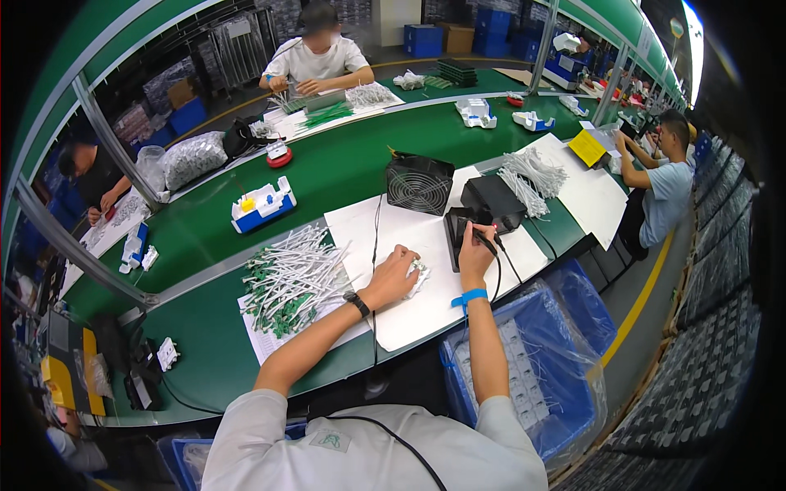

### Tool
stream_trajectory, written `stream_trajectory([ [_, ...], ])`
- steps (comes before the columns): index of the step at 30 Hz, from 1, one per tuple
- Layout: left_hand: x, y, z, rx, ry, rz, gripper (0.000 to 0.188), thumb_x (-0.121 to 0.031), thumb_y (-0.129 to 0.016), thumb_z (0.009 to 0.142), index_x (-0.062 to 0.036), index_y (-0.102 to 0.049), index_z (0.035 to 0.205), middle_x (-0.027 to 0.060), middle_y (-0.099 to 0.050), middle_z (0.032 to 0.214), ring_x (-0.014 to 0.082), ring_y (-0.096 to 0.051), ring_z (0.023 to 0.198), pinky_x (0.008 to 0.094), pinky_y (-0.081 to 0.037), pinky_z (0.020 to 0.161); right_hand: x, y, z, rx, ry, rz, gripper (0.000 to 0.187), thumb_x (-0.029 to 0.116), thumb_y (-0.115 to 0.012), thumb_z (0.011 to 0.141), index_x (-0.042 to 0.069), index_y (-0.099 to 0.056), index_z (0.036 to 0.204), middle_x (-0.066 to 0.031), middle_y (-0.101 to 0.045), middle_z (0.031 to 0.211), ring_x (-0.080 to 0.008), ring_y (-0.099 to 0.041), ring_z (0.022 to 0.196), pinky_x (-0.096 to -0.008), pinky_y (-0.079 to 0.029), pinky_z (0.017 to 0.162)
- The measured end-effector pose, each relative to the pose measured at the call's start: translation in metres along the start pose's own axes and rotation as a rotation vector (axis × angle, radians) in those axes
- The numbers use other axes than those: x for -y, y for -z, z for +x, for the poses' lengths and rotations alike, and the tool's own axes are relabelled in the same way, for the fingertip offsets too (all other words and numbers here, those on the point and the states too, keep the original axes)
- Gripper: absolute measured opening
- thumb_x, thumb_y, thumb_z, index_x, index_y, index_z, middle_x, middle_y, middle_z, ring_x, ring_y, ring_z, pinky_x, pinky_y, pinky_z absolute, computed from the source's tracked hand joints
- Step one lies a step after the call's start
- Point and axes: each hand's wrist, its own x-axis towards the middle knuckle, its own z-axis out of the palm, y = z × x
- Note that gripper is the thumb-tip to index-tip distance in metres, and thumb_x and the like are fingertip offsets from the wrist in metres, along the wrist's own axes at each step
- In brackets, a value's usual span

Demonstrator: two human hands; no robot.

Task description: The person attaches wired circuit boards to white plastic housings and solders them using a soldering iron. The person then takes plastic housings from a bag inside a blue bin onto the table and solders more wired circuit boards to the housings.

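Observation:
My left hand (pixel 396 277), with a dark band at its wrist, is bent over a small white part (pixel 421 277) on the white sheet (pixel 389 319). Its fingers close on the part and hide much of it. Farther right, my right hand (pixel 476 255), with a blue wrist strap (pixel 468 297), grips a corded black soldering iron (pixel 483 238) at the black stand (pixel 456 237). Behind the stand sits a black power unit (pixel 493 201). To the left of my left hand lies a heap of white cables with green ends (pixel 295 282).
A black fan (pixel 419 182) stands behind the sheet, and a bundle of white cables (pixel 532 176) lies right of it. The green conveyor (pixel 336 180) carries blue-and-white trays (pixel 264 206). A blue bin (pixel 565 409) with plastic lining stands by my right arm. Co-workers sit across and to the right.

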Motion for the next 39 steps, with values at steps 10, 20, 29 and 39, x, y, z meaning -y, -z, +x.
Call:
stream_trajectory([
  [10, -0.013, -0.010, 0.007, -0.048, -0.055, -0.002, 0.042, -0.019, -0.060, 0.093, -0.0057, -0.052, 0.133, 0.0213, -0.051, 0.125, 0.0406, -0.055, 0.115, 0.0464, -0.050, 0.095, -0.005, -0.001, 0.008, 0.024, 0.017, 0.147, 0.015, 0.015, -0.067, 0.098, 0.003, -0.058, 0.097, -0.0118, -0.066, 0.080, -0.0245, -0.066, 0.069, -0.0347, -0.052, 0.063],
  [20, -0.042, -0.047, 0.031, 0.040, -0.379, 0.053, 0.061, 0.001, -0.052, 0.085, -0.0083, -0.048, 0.145, 0.0195, -0.042, 0.155, 0.0399, -0.050, 0.123, 0.0485, -0.043, 0.102, 0.016, 0.013, 0.010, 0.081, -0.066, 0.146, 0.018, 0.019, -0.064, 0.101, 0.002, -0.061, 0.096, -0.0069, -0.064, 0.084, -0.0147, -0.057, 0.071, -0.0293, -0.048, 0.065],
  [29, -0.051, -0.051, 0.033, 0.013, -0.311, 0.141, 0.066, 0.003, -0.054, 0.079, -0.0057, -0.050, 0.144, 0.0145, -0.044, 0.155, 0.0342, -0.056, 0.110, 0.0446, -0.046, 0.092, 0.019, 0.026, 0.040, 0.158, -0.043, -0.059, 0.018, 0.018, -0.066, 0.096, 0.002, -0.061, 0.089, -0.0133, -0.067, 0.073, -0.0294, -0.065, 0.066, -0.0409, -0.050, 0.063],
  [39, -0.067, -0.058, 0.036, 0.047, -0.264, 0.208, 0.069, 0.000, -0.059, 0.077, -0.0043, -0.048, 0.145, 0.0138, -0.041, 0.158, 0.0325, -0.056, 0.115, 0.0460, -0.045, 0.091, 0.008, 0.028, 0.051, -0.030, 0.031, -0.260, 0.022, 0.018, -0.063, 0.095, 0.000, -0.058, 0.083, -0.0169, -0.066, 0.069, -0.0307, -0.065, 0.062, -0.0414, -0.049, 0.061],
])
